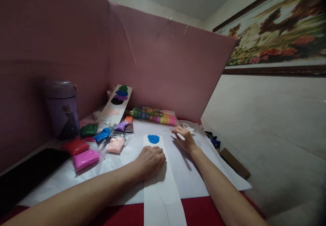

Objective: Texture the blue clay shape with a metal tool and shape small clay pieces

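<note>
A long white card strip point(165, 198) lies lengthwise before me, with a thin drawn line on its lower part. A patch of blue clay point(154, 139) is spread at its far end. My left hand point(150, 162) rests on the strip just below the blue patch, fingers curled under; whatever they may hold is hidden. To the right of the strip, my right hand point(185, 138) is closed around a needle tool with a white handle point(181, 136). Its thin tip points left, above the white sheet and apart from the blue patch.
Bags of coloured clay, including pink point(86, 160) and red point(75, 146), lie at left near a purple tumbler point(62, 110) and a black tablet-like slab point(35, 175). Behind are a card with coloured patches point(116, 103) and a clay pack point(152, 115). Pink panels point(163, 63) stand beyond.
</note>
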`<state>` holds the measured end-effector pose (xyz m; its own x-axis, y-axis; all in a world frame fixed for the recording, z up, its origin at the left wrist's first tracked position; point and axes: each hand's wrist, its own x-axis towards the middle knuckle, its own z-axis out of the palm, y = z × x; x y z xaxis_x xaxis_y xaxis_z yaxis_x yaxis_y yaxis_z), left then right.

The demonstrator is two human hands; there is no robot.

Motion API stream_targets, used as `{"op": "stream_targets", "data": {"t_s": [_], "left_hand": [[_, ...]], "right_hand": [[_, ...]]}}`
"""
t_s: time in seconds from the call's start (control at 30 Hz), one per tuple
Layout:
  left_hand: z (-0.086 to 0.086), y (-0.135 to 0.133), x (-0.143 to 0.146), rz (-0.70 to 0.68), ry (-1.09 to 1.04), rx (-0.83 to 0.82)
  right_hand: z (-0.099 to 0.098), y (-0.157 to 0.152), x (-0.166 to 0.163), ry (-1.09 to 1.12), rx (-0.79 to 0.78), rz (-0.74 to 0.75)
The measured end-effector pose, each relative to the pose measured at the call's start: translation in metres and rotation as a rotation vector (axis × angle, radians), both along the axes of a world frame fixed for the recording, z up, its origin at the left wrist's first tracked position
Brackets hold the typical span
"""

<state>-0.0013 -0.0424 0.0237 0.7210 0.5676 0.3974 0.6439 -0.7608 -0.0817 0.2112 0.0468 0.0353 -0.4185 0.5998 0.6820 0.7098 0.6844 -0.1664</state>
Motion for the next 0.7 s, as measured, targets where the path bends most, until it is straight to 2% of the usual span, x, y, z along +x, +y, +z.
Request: {"op": "stream_targets", "data": {"t_s": [0.1,0.2,0.4,0.53,0.7], "left_hand": [[0.001,-0.001,0.0,0.017,0.015,-0.009],[0.001,-0.001,0.0,0.019,0.026,-0.004],[-0.002,0.0,0.0,0.011,-0.008,0.02],[-0.002,0.0,0.001,0.055,-0.055,0.086],[-0.001,0.0,0.001,0.196,-0.108,0.147]], "right_hand": [[-0.004,-0.002,0.008,-0.194,0.001,0.052],[-0.01,0.0,0.007,-0.296,0.027,0.027],[-0.018,0.005,0.017,-0.261,0.11,-0.206],[-0.023,0.008,0.022,-0.247,0.122,-0.199],[-0.029,0.015,0.025,-0.244,0.19,-0.219]]}}
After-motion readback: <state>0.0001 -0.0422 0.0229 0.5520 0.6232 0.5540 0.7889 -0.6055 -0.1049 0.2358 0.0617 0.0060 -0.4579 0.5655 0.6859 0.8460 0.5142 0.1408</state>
